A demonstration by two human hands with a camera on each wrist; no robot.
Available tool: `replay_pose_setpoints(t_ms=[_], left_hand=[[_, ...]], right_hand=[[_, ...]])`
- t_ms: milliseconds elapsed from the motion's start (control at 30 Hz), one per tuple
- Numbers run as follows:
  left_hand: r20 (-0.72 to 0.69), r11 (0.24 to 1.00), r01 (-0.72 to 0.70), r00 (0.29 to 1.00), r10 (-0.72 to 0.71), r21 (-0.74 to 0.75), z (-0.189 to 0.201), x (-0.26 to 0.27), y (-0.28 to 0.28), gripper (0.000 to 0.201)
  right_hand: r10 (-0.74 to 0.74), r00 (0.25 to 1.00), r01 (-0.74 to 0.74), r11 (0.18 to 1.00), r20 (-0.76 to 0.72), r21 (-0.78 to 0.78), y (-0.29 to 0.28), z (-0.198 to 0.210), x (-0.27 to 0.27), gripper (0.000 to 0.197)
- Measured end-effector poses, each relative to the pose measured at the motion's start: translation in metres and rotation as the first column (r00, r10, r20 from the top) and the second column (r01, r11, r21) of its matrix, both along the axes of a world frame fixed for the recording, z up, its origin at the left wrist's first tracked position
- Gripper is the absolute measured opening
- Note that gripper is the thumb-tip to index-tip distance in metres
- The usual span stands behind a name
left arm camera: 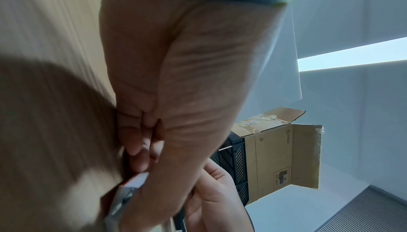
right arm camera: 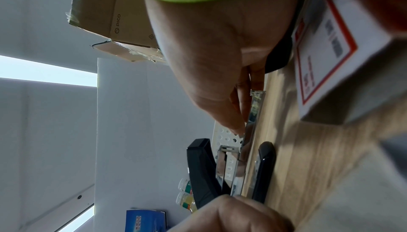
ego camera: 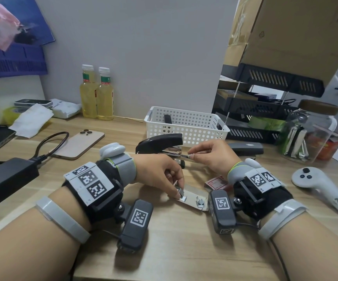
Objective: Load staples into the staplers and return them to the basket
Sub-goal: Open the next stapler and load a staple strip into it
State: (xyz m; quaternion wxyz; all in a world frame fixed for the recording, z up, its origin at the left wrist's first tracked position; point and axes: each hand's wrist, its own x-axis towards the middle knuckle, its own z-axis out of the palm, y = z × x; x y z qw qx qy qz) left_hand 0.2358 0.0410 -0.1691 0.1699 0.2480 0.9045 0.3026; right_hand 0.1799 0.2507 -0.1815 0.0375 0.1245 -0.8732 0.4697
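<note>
Near the desk's (ego camera: 174,250) front edge, my left hand (ego camera: 160,173) is pinching a staple strip (ego camera: 181,192) from the opened box (ego camera: 194,196). Beyond, my right hand (ego camera: 210,155) is pinching the open stapler's (ego camera: 160,141) magazine. Another stapler (ego camera: 247,148) is waiting; one is lying in the basket (ego camera: 186,123) behind.

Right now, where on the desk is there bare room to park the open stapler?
Bare wood runs along the wooden desk's near edge, between both forearms, and left of centre between the gold smartphone and the white perforated basket. It is crowded around the open black stapler, the open staple box and both hands, and right by the white controller.
</note>
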Motion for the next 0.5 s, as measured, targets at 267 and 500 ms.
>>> replay_pose_setpoints(t_ms=[267,500], left_hand=[[-0.008,1.000,0.008,1.000,-0.008,-0.008,0.0002,-0.0012,0.0005,0.024],[-0.047,1.000,-0.022,0.999,0.022,-0.001,0.0011,0.0003,0.0012,0.022]], right_hand=[[-0.007,1.000,0.007,1.000,0.025,0.014,-0.0003,-0.0007,-0.0004,0.006],[-0.025,0.999,0.024,0.999,0.029,0.037,0.0004,-0.0007,0.0006,0.005]])
